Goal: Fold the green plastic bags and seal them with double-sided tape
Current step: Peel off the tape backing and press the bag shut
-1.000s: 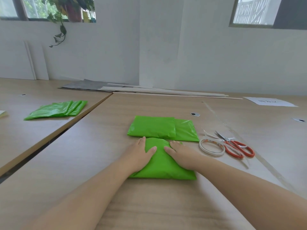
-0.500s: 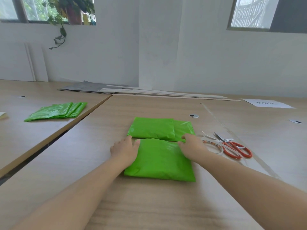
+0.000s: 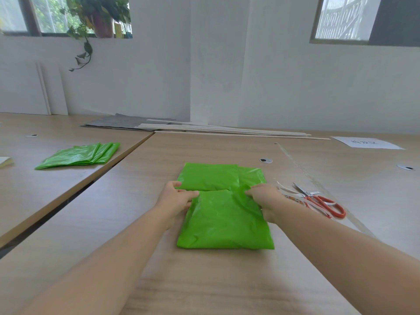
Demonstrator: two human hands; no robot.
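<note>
Packets of folded green bag are counted at three on the wooden table point(image 3: 204, 280). The nearest packet point(image 3: 225, 223) is pinched at its far corners by the left hand point(image 3: 176, 197) and right hand point(image 3: 264, 196), and two overlapping packets point(image 3: 209, 177) lie just behind. One stack of unfolded bags point(image 3: 79, 155), one pair of scissors point(image 3: 322, 201) and one tape roll point(image 3: 293, 197) are seen. A second earlier both palms were pressed flat at its middle.

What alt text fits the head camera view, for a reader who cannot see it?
A person's left hand and right hand hold the far corners of a folded green bag on a wooden table. A second folded bag lies just behind it, scissors to the right, and a pile of green bags on the next table.
</note>
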